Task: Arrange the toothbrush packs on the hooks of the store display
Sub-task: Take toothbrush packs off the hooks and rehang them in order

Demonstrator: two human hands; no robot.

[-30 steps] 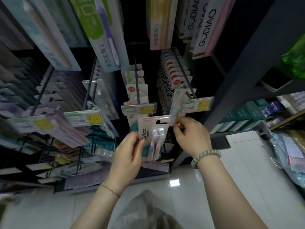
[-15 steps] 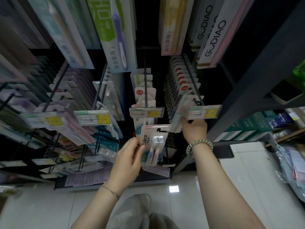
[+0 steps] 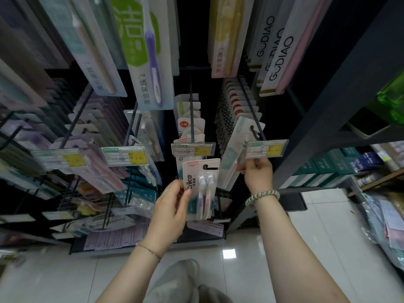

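Note:
My left hand holds a two-brush toothbrush pack by its left edge, upright, just below the middle hook and its price tag. My right hand is raised to the right hook, its fingers curled on the pale green pack hanging at that hook's front end, just under the price tag. Rows of packs fill both hooks behind the tags.
More hooks full of toothbrush packs spread to the left, and large packs hang overhead. A dark shelf post stands right of my right hand. Boxed goods and bagged stock lie at the right above the white tile floor.
My right hand left the pack's top corner and rose to the right hook, where it took hold of the front pale green pack. My left hand kept the two-brush pack and lifted slightly.

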